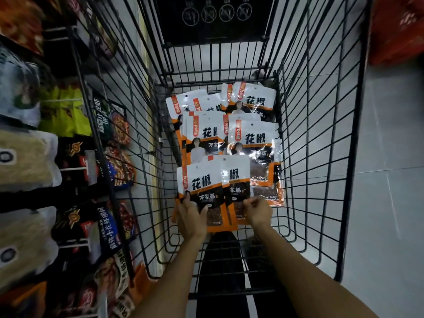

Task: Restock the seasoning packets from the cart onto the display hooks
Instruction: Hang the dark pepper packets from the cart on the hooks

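Both hands are down in the cart (321,134), working the nearest row of seasoning packets (252,138). The packets lie flat on the cart floor, overlapped like shingles, hang-holes pointing away from the person.

Left hand (191,214): fingers curled round the lower-left corner of the near-left packet (202,182), thumb on its front face. Right hand (257,211): fingers tightly curled, pinching the bottom edge of the near-right packet (236,177) (exact contact is partly hidden by the knuckles). Gripping the bottom edges makes sense, I'd guess: it keeps the punched top free for threading, and two hands can square up several at once.

Nothing has left the cart yet by the look of it. The near row overlaps the row behind it, so a straight lift should slide free.

Display hooks (73,168) are on the rack to the left, just beside the cart, crowded with hanging bags (110,226). The left cart wall stands between packets and rack, so packets must come up and over it. Red cartons (399,31) sit far right, well apart. Black sign panel (213,17) at the cart's far end is no obstacle.
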